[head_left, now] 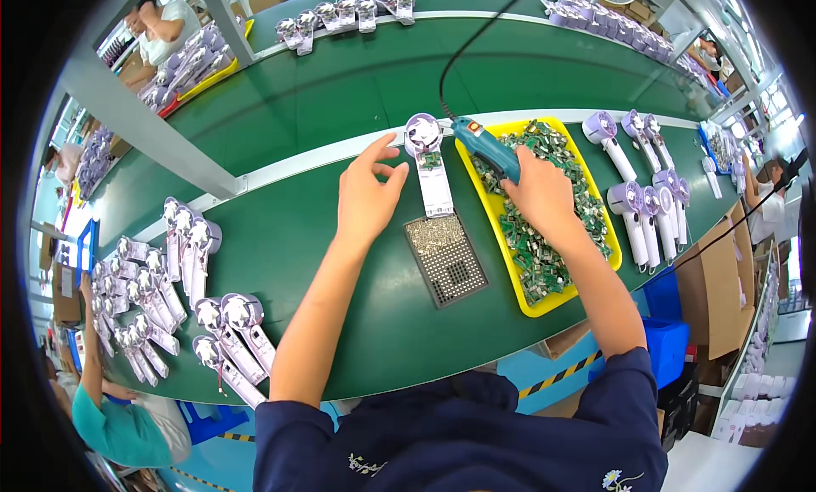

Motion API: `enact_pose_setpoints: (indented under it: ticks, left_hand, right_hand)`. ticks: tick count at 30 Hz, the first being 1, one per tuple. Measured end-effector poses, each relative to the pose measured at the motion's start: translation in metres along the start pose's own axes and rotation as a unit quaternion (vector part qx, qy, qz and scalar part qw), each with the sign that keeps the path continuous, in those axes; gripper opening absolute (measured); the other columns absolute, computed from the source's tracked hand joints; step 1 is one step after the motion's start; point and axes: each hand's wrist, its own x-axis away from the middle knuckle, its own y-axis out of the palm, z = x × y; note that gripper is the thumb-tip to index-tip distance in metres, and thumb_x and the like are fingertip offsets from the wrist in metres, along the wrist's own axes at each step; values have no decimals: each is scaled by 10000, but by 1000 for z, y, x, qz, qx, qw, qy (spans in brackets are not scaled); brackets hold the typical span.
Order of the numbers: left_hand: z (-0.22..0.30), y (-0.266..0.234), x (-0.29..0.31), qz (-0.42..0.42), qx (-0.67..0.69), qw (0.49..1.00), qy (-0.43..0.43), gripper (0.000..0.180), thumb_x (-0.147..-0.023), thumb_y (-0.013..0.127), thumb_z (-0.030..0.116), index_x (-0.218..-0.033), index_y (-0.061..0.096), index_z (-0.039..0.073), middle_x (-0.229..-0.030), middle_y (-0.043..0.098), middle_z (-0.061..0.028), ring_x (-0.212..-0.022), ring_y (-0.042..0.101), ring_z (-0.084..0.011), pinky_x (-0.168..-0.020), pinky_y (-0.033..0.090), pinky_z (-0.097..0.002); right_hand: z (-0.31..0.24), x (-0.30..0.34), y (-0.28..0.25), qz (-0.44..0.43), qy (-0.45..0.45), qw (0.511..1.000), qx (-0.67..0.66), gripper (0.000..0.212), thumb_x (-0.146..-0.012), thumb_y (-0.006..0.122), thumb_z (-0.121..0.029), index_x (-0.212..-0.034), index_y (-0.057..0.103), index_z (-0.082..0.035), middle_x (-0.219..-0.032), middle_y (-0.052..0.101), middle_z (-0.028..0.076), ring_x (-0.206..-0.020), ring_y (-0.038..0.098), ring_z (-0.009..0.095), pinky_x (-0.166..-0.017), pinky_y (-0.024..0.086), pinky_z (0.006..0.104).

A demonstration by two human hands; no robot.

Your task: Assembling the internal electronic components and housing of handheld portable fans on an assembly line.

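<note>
My right hand (542, 195) is wrapped around a teal electric screwdriver (491, 147) above a yellow tray (534, 308) of small green circuit boards (548, 258). The corded end of the screwdriver slants toward a white and lilac handheld fan; its bit is hidden. That handheld fan (435, 186) lies on the bench with its casing open and a small green board in the handle. Just left of it, my left hand (370, 190) is open, thumb and fingers apart and holding nothing. Below the fan's handle sits a perforated plate (455, 275) with small brass-coloured screws over its upper part.
Open fan halves (234, 335) are grouped on the left of the green bench (365, 356). More fans (642, 212) stand to the right of the tray. A black cord (455, 63) hangs from above. Behind runs a green conveyor (340, 93); co-workers sit at the left and far sides.
</note>
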Motion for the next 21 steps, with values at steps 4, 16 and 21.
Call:
enact_pose_setpoints:
  ticks: [4,16,21]
  left_hand:
    - [13,3,48,74,26,995,69,371,-863,660,41,-1233,628,50,-1060,686,-89,-874,641,-176,-705,527,-304]
    - [11,6,107,-232,-193,948,105,1328,-576,877,539,-1528,133,-14,-1476,278,-301,-1433,231,-442,-1192,147,-567]
    - [7,-12,110,-254,-193,941,110,1282,-588,875,526,-1535,167,28,-1508,261,-271,-1439,230,-427,-1196,136,-558]
  right_hand:
    - [1,-3,-2,-22,55,998,-11,432,-795,762,-240,-1126,550,-58,-872,694,204,-832,680,410,-728,547,507]
    - [27,5,-12,-28,56,959,-275,270,-742,800,-191,-876,628,-32,-740,650,50,-709,630,188,-706,493,351]
    - [-18,43,-25,-78,119,853,-503,233,-771,780,-113,-918,613,-41,-765,640,11,-528,515,57,-444,392,218]
